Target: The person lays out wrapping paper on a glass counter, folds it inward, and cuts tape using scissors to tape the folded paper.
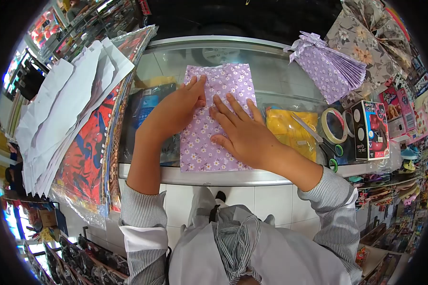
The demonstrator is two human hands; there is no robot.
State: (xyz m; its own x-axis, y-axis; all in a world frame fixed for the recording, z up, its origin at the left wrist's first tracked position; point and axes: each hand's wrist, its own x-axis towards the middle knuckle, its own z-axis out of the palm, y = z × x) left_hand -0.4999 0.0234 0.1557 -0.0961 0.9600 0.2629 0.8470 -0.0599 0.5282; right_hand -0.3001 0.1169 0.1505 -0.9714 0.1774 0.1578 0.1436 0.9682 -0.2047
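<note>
A rectangular piece of lilac paper with white flowers (207,154) lies on the glass counter (171,59) in front of me, its top edge slightly uneven. My left hand (178,109) rests on its upper left part, fingers pointing away from me and pressed down on the surface. Flat across the middle and right side of the paper lies my right hand (245,133), with its fingers spread. Neither hand grips anything. Part of the paper is hidden beneath both hands.
Right of the paper are a yellow packet (290,133), scissors (336,151), a tape roll (329,127) and a boxed toy (372,130). Behind them lies a pleated lilac floral piece with a bow (325,69). White paper sheets (64,114) top a stack of wrapping sheets at left.
</note>
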